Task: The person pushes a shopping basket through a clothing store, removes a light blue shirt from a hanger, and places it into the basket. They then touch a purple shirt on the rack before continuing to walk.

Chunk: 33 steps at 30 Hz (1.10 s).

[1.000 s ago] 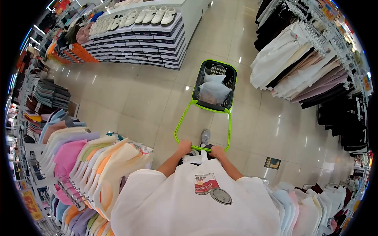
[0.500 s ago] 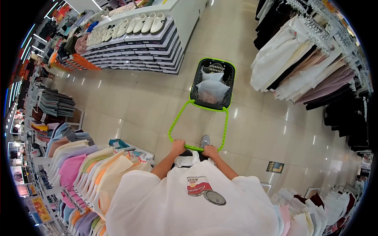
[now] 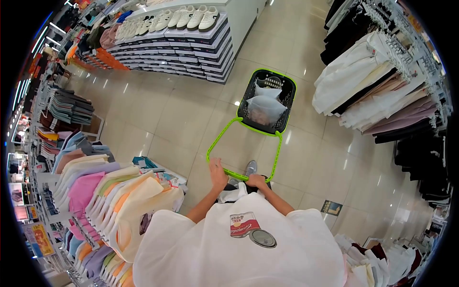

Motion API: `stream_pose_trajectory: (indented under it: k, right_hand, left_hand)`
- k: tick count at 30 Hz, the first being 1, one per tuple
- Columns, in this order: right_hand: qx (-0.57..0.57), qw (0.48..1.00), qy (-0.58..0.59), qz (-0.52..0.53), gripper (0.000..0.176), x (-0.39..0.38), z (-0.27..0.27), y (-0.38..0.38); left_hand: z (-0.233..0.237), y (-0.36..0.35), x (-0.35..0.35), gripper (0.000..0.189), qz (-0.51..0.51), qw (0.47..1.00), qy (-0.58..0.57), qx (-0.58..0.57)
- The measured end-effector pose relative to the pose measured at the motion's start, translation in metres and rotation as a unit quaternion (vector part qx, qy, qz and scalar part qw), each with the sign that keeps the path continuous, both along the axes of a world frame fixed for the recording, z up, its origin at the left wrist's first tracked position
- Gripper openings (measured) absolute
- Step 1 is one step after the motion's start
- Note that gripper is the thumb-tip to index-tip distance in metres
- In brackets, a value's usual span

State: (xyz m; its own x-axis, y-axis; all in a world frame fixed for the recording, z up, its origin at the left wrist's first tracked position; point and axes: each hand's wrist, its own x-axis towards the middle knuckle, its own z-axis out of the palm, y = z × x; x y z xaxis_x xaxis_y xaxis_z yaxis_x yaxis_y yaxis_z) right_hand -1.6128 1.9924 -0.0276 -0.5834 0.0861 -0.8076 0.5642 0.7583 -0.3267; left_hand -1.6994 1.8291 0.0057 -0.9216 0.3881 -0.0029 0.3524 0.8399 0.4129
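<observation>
My right hand [image 3: 257, 181] is closed around the front bar of a bright green handle [image 3: 273, 162]. My left hand [image 3: 218, 174] is at the handle's left corner, its fingers loosened and stretched upward beside the bar. The handle is joined to a black shopping basket [image 3: 245, 112] with a green rim, standing on the floor ahead of me. Inside the basket are frosted plastic bags [image 3: 266, 109] with pinkish contents showing through. A grey shoe [image 3: 251, 167] shows within the handle loop.
Pastel shirts [image 3: 124, 191] hang on a rack close at my left. White and dark trousers [image 3: 354, 67] hang at the right. Ahead on the left, white shoes [image 3: 209, 20] stand on stacked shoeboxes [image 3: 210, 55]. Tiled floor [image 3: 167, 119] runs between the displays.
My left hand has loosened from the front bar and risen slightly, fingers straightening. My right hand keeps its hold. The basket and surroundings have shifted slightly right in view.
</observation>
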Motion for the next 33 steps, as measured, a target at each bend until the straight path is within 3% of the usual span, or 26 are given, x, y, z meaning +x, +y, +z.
stream_pose_trajectory:
  k: [4, 6, 7, 8, 9, 10, 12, 13, 15, 16, 19, 21, 23, 30, 33]
  right_hand:
    - [0.008, 1.000, 0.004, -0.008, 0.052, -0.004, 0.010, -0.014]
    - [0.003, 1.000, 0.009, 0.000, 0.054, -0.005, 0.011, -0.024]
    - [-0.006, 1.000, 0.014, -0.007, 0.057, -0.004, 0.010, -0.029]
    - [-0.015, 1.000, 0.023, -0.012, 0.059, 0.000, -0.017, -0.034]
    - [-0.012, 1.000, 0.026, 0.011, 0.059, 0.004, -0.017, -0.037]
    - [-0.005, 0.999, 0.038, 0.009, 0.057, 0.005, -0.012, -0.043]
    - [0.003, 0.998, 0.067, -0.001, 0.054, 0.008, 0.009, -0.059]
    - [0.004, 0.997, 0.067, 0.024, 0.054, 0.009, 0.014, -0.067]
    - [-0.055, 0.994, 0.091, 0.026, 0.053, 0.010, 0.025, -0.079]
    - [-0.011, 0.998, 0.022, 0.052, 0.058, 0.008, 0.013, -0.084]
    - [-0.023, 0.999, 0.001, 0.047, 0.056, 0.009, -0.009, -0.099]
    - [-0.027, 0.997, 0.046, 0.062, 0.048, 0.012, -0.003, -0.115]
    - [-0.156, 0.984, 0.082, -0.031, 0.040, 0.010, 0.015, -0.133]
    - [-0.167, 0.986, 0.012, 0.005, 0.031, 0.002, -0.021, -0.168]
    - [-0.258, 0.966, -0.014, -0.010, 0.031, 0.013, -0.017, -0.179]
  left_hand:
    - [-0.007, -0.014, 0.012, 0.068, 0.123, 0.986, 0.036, 0.103]
    - [-0.020, -0.024, 0.021, 0.052, 0.240, 0.940, -0.001, 0.243]
    - [-0.037, -0.037, 0.023, 0.052, 0.259, 0.934, 0.004, 0.245]
    - [-0.055, -0.048, 0.021, 0.042, 0.296, 0.808, -0.307, 0.407]
    - [-0.066, -0.059, 0.022, 0.032, 0.281, 0.567, -0.569, 0.525]
    - [-0.058, -0.065, 0.027, 0.032, 0.291, 0.560, -0.555, 0.541]
    - [-0.046, -0.066, 0.046, 0.021, 0.272, 0.465, -0.576, 0.615]
    - [-0.050, -0.069, 0.053, 0.021, 0.282, 0.457, -0.562, 0.630]
    - [-0.058, -0.075, 0.058, 0.020, 0.293, 0.495, -0.551, 0.605]
    - [-0.052, -0.079, 0.057, 0.021, 0.298, 0.523, -0.545, 0.583]
    - [-0.031, -0.092, 0.062, 0.023, 0.308, 0.548, -0.505, 0.591]
    - [-0.029, -0.102, 0.065, 0.024, 0.317, 0.550, -0.485, 0.602]
    - [-0.024, -0.110, 0.069, 0.025, 0.328, 0.551, -0.467, 0.608]
    - [-0.016, -0.127, 0.090, 0.024, 0.372, 0.583, -0.430, 0.580]
    - [-0.019, -0.128, 0.098, 0.024, 0.391, 0.576, -0.414, 0.587]
